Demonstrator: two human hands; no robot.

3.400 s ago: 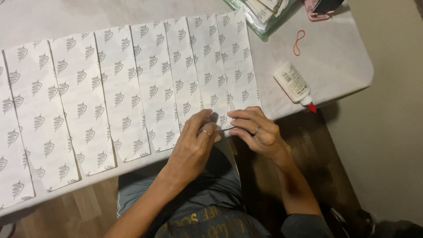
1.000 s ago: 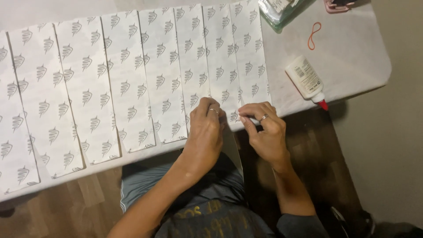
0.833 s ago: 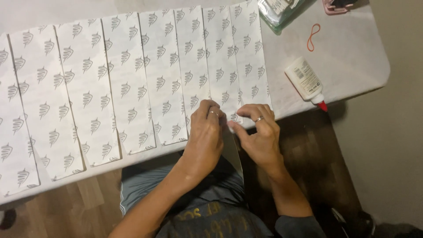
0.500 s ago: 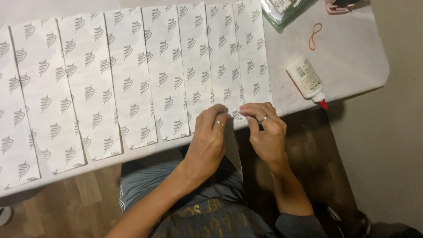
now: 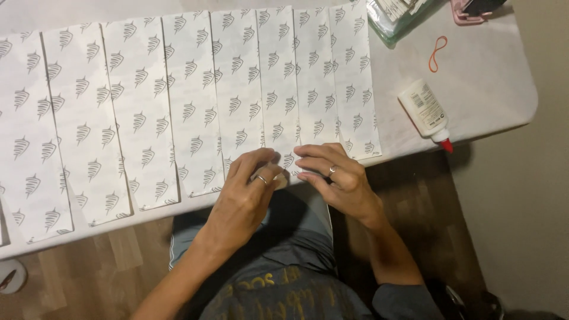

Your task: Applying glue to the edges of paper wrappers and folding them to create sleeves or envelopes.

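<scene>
Both hands, shifted leftward since a second ago, now meet at one paper strip's (image 5: 278,89) near end, left hand (image 5: 246,192) and right hand (image 5: 335,178) pinching it at the worktop (image 5: 486,95) edge.

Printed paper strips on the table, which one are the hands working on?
The third strip from the right: both hands pinch its near end at the table edge; the others lie untouched.

Home craft corner at a folding table

A white plastic table (image 5: 492,101) on wood-plank flooring (image 5: 89,272) beside a plain wall, with a glue bottle (image 5: 424,112), a rubber band (image 5: 438,53) and patterned paper strips (image 5: 189,101), suggests a household workspace.
</scene>
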